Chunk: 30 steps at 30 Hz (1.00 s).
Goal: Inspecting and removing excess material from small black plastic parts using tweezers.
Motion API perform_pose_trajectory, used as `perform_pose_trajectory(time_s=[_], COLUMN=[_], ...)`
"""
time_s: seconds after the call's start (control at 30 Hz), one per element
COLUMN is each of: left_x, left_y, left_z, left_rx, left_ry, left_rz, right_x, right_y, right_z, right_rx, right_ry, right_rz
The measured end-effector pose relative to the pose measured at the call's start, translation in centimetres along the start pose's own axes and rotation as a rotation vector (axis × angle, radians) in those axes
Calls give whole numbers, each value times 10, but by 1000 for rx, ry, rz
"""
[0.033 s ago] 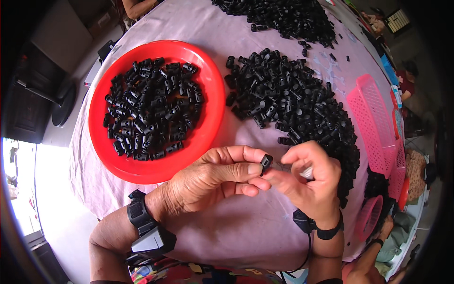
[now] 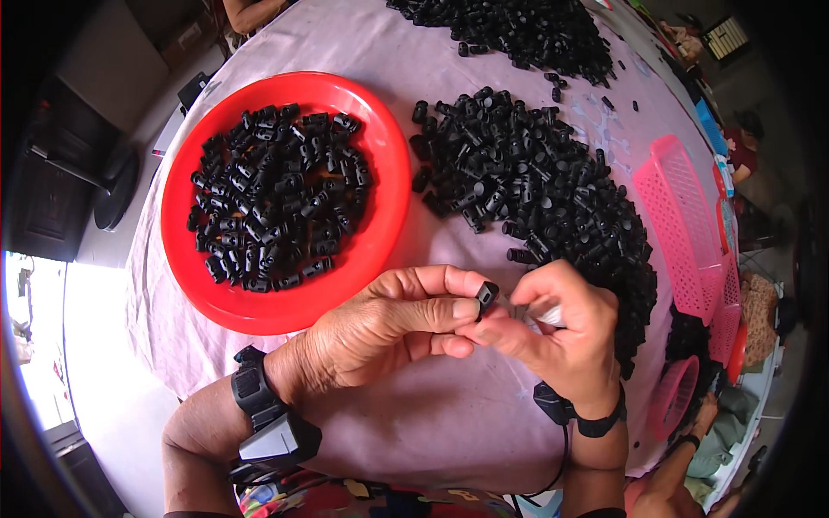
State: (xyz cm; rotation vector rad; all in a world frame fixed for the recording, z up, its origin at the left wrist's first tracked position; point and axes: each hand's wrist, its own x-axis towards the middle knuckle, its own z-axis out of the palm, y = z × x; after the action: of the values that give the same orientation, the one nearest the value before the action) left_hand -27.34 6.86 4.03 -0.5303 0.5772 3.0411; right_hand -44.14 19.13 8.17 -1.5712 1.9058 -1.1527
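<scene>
Between thumb and forefinger, my left hand [image 2: 371, 324] pinches a small black plastic cord lock [image 2: 487, 296], a slot showing in its face. Close on its right is my right hand [image 2: 566, 324], fingers curled, with a small white piece [image 2: 551, 316] partly hidden inside them. I cannot make out what the white piece is. The right thumb reaches under the cord lock, near the left fingertips. A red basin [image 2: 393, 186] to the left holds many similar black pieces. Beyond my right hand spreads a large pile of loose black pieces [image 2: 527, 173].
Another black pile [image 2: 518, 34] lies at the far side of the table, on a pinkish cloth [image 2: 414, 432]. Pink perforated baskets [image 2: 678, 224] stand at the right. Another person's forearm [image 2: 691, 440] shows at the lower right, and another person's arm [image 2: 250, 15] at the top left.
My right hand has shifted slightly left, its thumb now closer to my left fingertips. The white piece shows in a slightly different shape. My left hand keeps the cord lock in place.
</scene>
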Motion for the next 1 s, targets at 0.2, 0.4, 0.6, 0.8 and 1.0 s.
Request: perform_pose_trajectory(time_s=[0.2, 0.4, 0.6, 0.8, 1.0], left_x=[3, 2, 0, 1, 0], left_y=[-9, -8, -8, -9, -9], left_z=[-6, -1, -2, -1, 0], left_rx=[-60, -46, -23, 22, 22], left_ry=[-94, -57, -54, -22, 2], left_rz=[8, 14, 10, 10, 16], right_x=[-1, 0, -1, -1, -1], right_y=[4, 1, 1, -2, -4], right_z=[5, 5, 6, 5, 4], right_rx=[-254, -318, -334, -333, -361], right_ry=[-47, -39, -28, -49, -37], right_rz=[-169, -141, -162, -143, -151])
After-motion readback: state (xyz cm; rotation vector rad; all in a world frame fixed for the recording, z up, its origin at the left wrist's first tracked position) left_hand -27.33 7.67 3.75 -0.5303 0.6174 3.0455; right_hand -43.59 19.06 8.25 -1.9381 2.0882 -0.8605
